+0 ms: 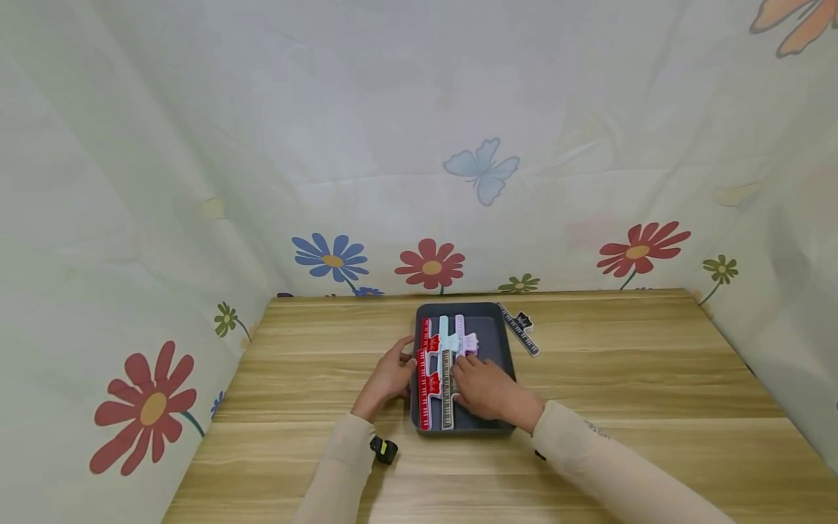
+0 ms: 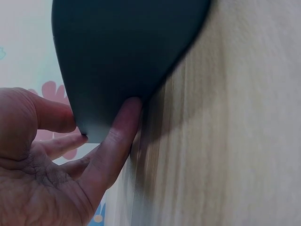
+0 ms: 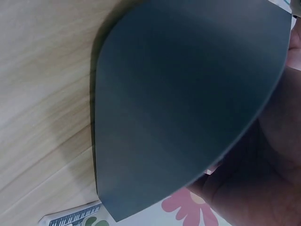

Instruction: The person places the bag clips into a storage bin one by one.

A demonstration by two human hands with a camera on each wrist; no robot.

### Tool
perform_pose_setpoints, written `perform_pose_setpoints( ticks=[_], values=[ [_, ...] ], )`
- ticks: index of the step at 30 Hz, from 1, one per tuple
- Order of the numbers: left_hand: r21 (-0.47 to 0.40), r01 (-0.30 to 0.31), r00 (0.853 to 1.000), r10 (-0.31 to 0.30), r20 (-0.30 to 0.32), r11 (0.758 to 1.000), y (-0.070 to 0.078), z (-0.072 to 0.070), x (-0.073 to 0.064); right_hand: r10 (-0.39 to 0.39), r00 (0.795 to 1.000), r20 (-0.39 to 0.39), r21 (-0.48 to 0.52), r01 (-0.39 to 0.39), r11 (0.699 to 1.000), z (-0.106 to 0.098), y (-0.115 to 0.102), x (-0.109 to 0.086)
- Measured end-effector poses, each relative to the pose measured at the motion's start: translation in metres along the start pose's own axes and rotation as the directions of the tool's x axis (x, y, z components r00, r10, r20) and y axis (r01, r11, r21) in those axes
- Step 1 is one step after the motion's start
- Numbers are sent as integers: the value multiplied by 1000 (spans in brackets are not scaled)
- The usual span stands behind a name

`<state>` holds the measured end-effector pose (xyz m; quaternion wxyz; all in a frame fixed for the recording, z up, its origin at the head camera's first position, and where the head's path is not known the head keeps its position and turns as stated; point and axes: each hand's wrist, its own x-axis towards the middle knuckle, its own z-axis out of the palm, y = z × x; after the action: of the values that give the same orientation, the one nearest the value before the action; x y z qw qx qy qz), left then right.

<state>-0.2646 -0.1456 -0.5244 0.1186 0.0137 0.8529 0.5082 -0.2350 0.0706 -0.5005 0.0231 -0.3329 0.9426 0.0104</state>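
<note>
A dark grey tray (image 1: 503, 342) holds several clips with a piano-key print. My right hand (image 1: 487, 389) reaches over its right wall, fingertips on a grey-brown clip (image 1: 448, 400) that lies lengthwise in the front half. Left of that clip lies a red clip (image 1: 424, 407); behind them are another red clip (image 1: 426, 329), a light blue clip (image 1: 444, 327) and a lilac clip (image 1: 460, 327). At the tray's left wall is my left hand (image 1: 388, 377). The left wrist view shows one finger laid along the outer wall (image 2: 117, 56), others at the rim.
A black piano-key clip (image 1: 520, 331) lies slantwise on the wooden table (image 1: 622, 378), just right of the tray's far corner. Behind the table hangs a white cloth (image 1: 366, 182) printed with flowers and a butterfly. Similar cloth stands on both sides.
</note>
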Motion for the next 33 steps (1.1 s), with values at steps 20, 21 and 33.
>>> perform_pose_setpoints(
  ticks=[20, 21, 33],
  values=[
    [1, 3, 1000, -3, -8, 1000, 2, 1, -2, 14, 1000, 20, 82, -16, 997, -5, 5, -4],
    [2, 5, 1000, -5, -7, 1000, 2, 1, -2, 13, 1000, 10, 94, -14, 995, -5, 6, -5],
    [1, 10, 1000, -10, -8, 1000, 3, 1, -2, 9, 990, -143, 184, 18, 983, -22, 24, -18]
  ],
)
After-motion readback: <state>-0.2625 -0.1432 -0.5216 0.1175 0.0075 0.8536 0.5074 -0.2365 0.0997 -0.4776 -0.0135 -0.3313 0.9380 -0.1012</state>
